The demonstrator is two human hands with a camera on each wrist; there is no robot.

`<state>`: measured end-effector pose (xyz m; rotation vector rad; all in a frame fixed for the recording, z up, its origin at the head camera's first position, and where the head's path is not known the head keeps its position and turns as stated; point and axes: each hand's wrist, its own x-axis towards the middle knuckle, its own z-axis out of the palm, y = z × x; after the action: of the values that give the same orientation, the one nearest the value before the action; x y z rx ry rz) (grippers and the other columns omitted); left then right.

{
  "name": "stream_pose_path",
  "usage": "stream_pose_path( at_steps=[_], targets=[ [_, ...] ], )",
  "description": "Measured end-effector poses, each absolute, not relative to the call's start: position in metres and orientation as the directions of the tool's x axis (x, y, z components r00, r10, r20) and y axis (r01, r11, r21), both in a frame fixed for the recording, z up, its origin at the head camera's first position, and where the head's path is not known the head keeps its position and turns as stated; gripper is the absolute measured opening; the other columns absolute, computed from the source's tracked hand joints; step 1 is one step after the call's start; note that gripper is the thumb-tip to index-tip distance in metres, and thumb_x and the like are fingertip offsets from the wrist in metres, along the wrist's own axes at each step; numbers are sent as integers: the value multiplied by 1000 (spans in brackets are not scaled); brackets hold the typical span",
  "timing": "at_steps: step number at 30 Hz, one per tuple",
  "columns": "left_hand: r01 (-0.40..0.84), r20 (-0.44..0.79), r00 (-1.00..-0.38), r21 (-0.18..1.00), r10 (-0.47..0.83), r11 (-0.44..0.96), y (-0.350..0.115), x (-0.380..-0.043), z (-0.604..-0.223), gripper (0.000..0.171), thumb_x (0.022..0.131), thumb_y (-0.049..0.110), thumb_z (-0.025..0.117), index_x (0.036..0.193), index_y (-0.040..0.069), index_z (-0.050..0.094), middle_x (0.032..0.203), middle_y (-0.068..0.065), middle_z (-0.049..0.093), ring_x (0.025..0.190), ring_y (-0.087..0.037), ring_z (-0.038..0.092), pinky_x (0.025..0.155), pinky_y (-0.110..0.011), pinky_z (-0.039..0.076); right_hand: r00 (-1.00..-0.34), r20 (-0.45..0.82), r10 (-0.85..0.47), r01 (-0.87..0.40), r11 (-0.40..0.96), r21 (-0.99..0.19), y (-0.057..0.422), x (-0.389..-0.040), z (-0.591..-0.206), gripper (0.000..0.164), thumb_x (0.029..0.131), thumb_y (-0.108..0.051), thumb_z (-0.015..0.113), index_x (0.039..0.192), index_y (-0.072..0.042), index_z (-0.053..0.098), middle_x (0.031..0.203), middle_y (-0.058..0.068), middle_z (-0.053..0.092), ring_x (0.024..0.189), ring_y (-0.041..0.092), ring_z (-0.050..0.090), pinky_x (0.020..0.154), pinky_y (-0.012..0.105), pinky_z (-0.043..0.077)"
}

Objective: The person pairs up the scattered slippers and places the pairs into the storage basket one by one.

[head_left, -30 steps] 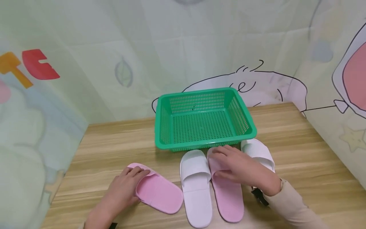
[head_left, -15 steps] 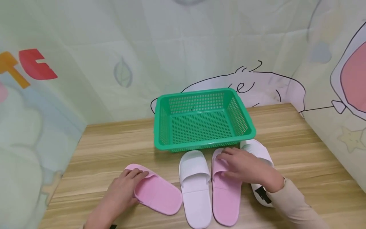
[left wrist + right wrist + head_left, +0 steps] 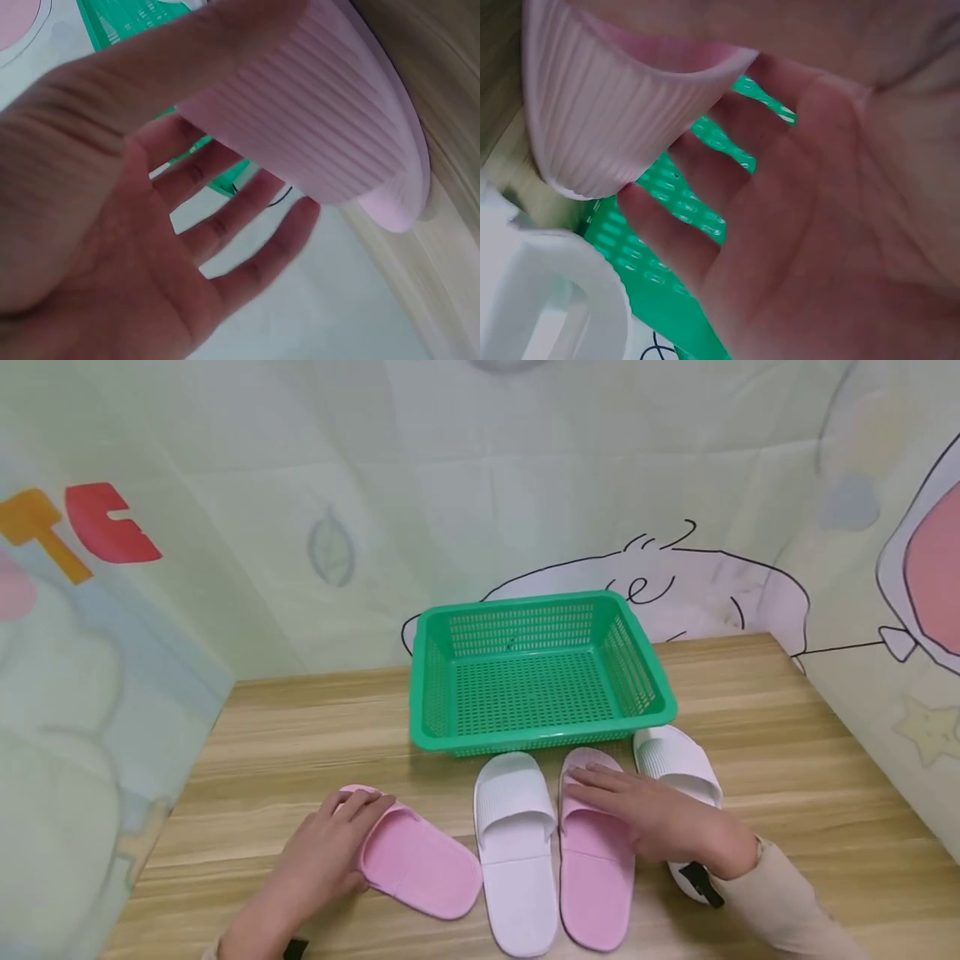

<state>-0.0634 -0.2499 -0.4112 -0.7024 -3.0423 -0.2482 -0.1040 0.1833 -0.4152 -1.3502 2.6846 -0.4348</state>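
Note:
On the left of the head view, a pink slipper (image 3: 423, 864) lies at an angle, its toe toward the upper left. My left hand (image 3: 322, 852) holds it at the strap, fingers over the top; in the left wrist view the ribbed strap (image 3: 315, 112) sits between thumb and fingers. A second pink slipper (image 3: 596, 893) lies straight, toe toward the basket. My right hand (image 3: 660, 818) rests on its strap with fairly straight fingers, the fingertips touching the ribbed strap (image 3: 592, 112) in the right wrist view. Between the pink slippers lies a white slipper (image 3: 517, 868), close beside the right-hand pink one.
A green plastic basket (image 3: 540, 739) stands at the back of the wooden table (image 3: 300, 727). Another white slipper (image 3: 675, 760) lies on the right, partly under my right forearm. A printed cloth (image 3: 390, 510) hangs behind the table.
The right-hand pink slipper has turned straighter, its heel shifting left toward the white slipper. My right thumb has come away from the strap opening. My left hand has barely moved.

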Motion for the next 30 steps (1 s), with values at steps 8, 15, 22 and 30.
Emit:
stream_pose_path(
  at_steps=[8, 15, 22, 30],
  targets=[
    [414, 3, -907, 176, 420, 893, -259, -59, -406, 98, 55, 14, 103, 144, 10, 62, 137, -12, 62, 129, -38, 55, 101, -69, 51, -596, 12, -803, -775, 572, -269, 181, -103, -418, 116, 53, 30, 71, 159, -13, 48, 164, 12, 47, 149, 36, 47, 113, 58, 48],
    [486, 31, -873, 149, 487, 861, -255, -52, -395, 100, 53, 31, 104, 142, 10, 62, 133, -9, 62, 124, -34, 57, 103, -64, 49, -624, 52, -779, -763, 595, -252, 180, -98, -422, 114, 54, 31, 71, 158, -11, 49, 162, 13, 49, 147, 39, 48, 115, 63, 44],
    [584, 66, -808, 228, 586, 779, -236, -44, -390, 100, 61, 46, 101, 145, 10, 58, 138, -6, 60, 128, -32, 56, 106, -62, 47, -650, 48, -758, -746, 626, -229, 180, -98, -424, 110, 59, 26, 74, 157, -15, 49, 163, 11, 48, 148, 40, 45, 113, 67, 43],
    [616, 128, -783, 294, 608, 731, -223, -42, -387, 97, 68, 51, 97, 147, 12, 57, 140, 2, 59, 127, -23, 59, 106, -52, 51, -666, 44, -744, -731, 640, -235, 181, -96, -425, 111, 61, 30, 71, 160, -14, 45, 164, 11, 45, 151, 40, 41, 111, 68, 45]
  ],
)
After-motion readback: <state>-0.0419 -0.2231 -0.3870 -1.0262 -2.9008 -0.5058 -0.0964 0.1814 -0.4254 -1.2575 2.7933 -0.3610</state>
